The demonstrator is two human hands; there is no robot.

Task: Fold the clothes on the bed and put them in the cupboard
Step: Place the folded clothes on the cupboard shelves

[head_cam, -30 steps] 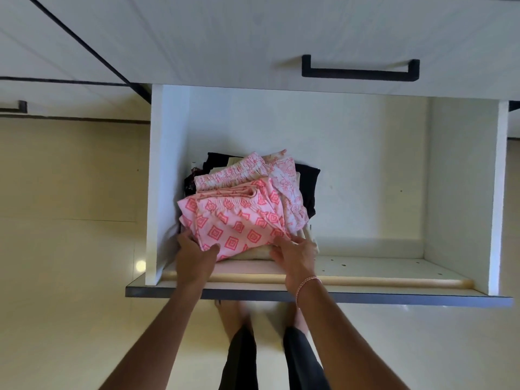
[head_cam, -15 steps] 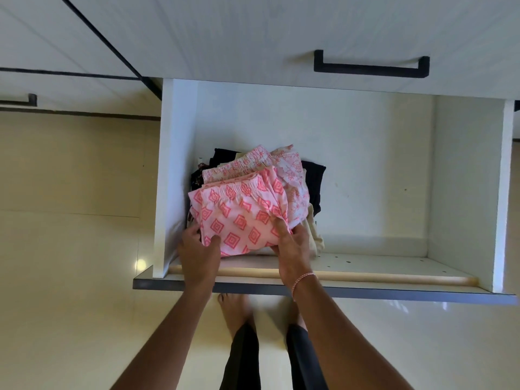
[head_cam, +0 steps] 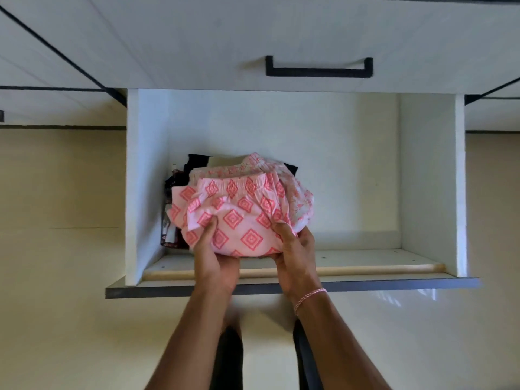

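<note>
Garment [head_cam: 242,220] hides fingers of left hand [head_cam: 214,264], right hand [head_cam: 296,258].

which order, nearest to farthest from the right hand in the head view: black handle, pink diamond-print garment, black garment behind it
1. pink diamond-print garment, gripped by the right hand, in front
2. black garment, just behind it, towards the back
3. black handle, high above both, at the top

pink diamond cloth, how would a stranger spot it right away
Find the open white drawer below the black handle. At its left, a clothes pile; the cloth lies on top, held by the left hand and right hand. Only it bears bold coral diamonds; the pink piece behind is paler, finely printed.
</note>
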